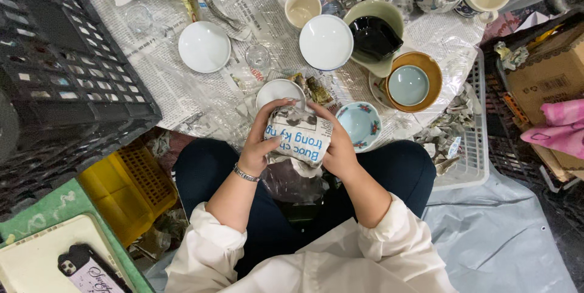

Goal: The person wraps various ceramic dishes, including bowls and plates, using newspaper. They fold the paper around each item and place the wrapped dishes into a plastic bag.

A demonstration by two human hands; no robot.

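Head view: a newspaper bundle with blue lettering is clasped over the lap by both hands, left fingers and right fingers curled shut around it. A floral bowl sits just beside.

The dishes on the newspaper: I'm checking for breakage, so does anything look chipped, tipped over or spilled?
Nothing stands out. The white plate, white bowl, black dish and floral bowl sit upright and look whole, with no spill. The left hand and right hand hold a newspaper-wrapped bundle; its contents are hidden.
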